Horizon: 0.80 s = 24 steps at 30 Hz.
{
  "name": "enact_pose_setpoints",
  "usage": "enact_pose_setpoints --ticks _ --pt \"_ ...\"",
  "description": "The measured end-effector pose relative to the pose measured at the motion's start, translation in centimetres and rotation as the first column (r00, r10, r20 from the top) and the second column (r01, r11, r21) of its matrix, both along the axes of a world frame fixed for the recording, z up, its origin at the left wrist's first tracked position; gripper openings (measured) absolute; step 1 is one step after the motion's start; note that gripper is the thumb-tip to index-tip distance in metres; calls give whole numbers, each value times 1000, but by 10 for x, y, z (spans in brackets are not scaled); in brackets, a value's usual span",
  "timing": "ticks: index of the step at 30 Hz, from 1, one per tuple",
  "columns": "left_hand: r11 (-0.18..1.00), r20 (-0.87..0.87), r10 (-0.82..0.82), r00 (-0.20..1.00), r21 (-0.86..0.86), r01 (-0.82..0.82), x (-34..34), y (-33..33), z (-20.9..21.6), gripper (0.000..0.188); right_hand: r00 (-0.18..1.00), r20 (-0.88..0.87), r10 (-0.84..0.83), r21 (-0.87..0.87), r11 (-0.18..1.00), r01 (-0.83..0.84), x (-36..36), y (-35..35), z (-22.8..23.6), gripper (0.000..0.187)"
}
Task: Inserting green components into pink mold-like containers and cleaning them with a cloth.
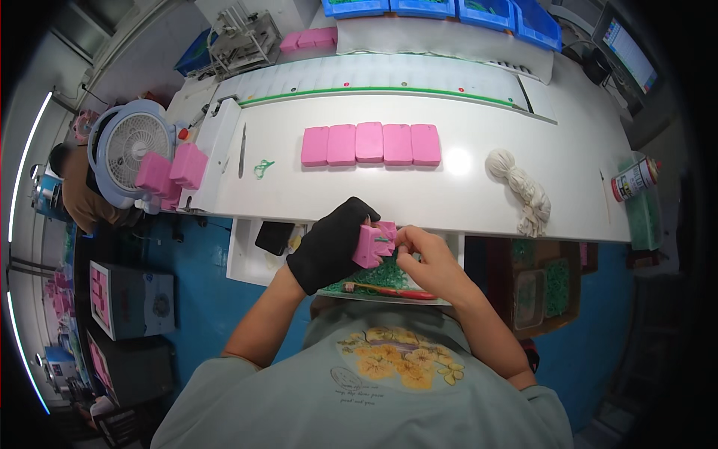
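My left hand, in a black glove, is closed around a pink rubber mold just in front of the table edge. The mold's jagged inner face shows, with a small green piece in it. My bare right hand is closed in a pinch at the mold's right edge; what its fingertips hold is hidden. Below both hands is an open white drawer with many green scraps and a red-handled tool. A row of several pink molds lies on the white table.
Left on the table are tweezers and a green piece. At right lie a white cloth bundle and a spray can. A fan stands at the far left beside stacked molds. Blue bins line the back.
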<state>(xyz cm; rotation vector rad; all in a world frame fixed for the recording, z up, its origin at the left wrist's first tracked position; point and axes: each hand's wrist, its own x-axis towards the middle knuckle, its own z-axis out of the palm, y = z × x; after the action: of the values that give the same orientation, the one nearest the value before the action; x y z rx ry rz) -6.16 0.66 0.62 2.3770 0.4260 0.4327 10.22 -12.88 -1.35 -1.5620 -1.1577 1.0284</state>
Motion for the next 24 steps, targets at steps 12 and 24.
enact_pose_setpoints --ticks 12,24 --pt "921 282 -17 959 -370 125 6 -9 -15 63 985 -159 60 205 978 -26 13 -1 7 22" --pt "12 412 43 910 -911 412 0 -14 -15 94 975 -112 194 350 926 -145 20 3 0 19"
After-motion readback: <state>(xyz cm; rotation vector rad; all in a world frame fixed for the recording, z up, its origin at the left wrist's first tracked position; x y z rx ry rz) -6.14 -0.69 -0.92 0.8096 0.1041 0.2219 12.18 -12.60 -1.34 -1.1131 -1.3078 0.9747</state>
